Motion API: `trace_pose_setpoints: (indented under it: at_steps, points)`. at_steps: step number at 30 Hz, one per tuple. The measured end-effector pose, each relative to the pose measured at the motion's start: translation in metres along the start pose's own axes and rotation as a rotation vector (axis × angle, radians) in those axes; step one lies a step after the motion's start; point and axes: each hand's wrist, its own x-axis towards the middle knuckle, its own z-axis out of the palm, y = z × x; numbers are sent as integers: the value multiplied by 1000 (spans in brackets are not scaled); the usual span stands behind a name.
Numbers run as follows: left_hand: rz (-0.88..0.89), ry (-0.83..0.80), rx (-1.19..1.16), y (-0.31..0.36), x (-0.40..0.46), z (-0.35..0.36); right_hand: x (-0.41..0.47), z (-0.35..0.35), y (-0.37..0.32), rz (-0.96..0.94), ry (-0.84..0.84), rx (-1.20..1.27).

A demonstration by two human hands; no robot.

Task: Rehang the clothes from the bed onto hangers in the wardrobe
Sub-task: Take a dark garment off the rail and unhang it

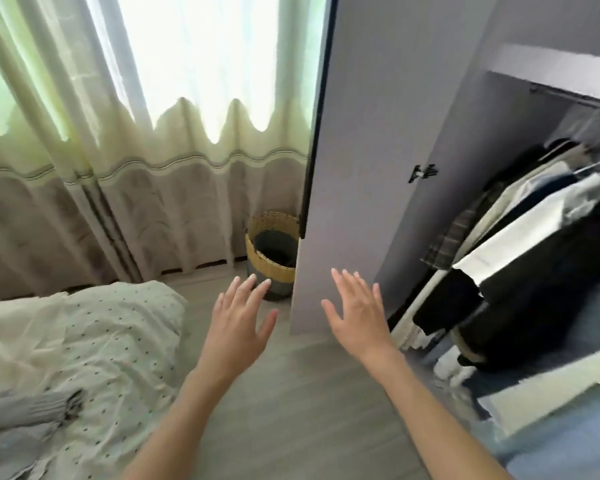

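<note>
- So, both hands out in front w/ backs up, holding nothing: left hand (238, 327) has fingers straight & spread, right hand (355, 313) the same, thumb out to the side.
- Hands sit side by side, apart, over the pale grey wood-look floor (291, 393); neither touches anything.
- White bed cover w/ small dark dots (94, 341) at 8 o'clock from the left hand; it's rumpled.
- Grey pleated garment (25, 410) lies on that cover at the bottom-left edge, well apart from both hands; a darker gathered end points toward 3 o'clock.
- Open white wardrobe door (371, 168) stands at 12 o'clock of the right hand, edge-on-ish, between the window side & the wardrobe interior; the right hand's fingertips overlap its lower part in view, contact can't be told.
- Small dark metal hinge (423, 173) on the door's inner face.
- Wardrobe interior at 2–3 o'clock: dark hanging rail (575, 98) up top, row of hung clothes in black, white, navy & plaid (520, 244) below it, packed close. Hangers mostly hidden by cloth.
- Round woven yellow basket w/ dark liner (272, 254) on the floor at 12 o'clock of the left hand, partly hidden behind the door's bottom edge.
- Pale green & beige curtains w/ striped band (118, 150) fill the back wall from 10 to 12 o'clock, bright daylight thru them.
</note>
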Motion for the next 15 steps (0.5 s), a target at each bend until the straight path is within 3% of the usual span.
trace_pose_setpoints:
  at_steps: [9, 15]
  points:
    - [302, -182, -94, 116, 134, 83, 52, -61, 132, 338, 215, -13]
    - [458, -293, -146, 160, 225, 133, 92, -77, 209, 492, 258, -82]
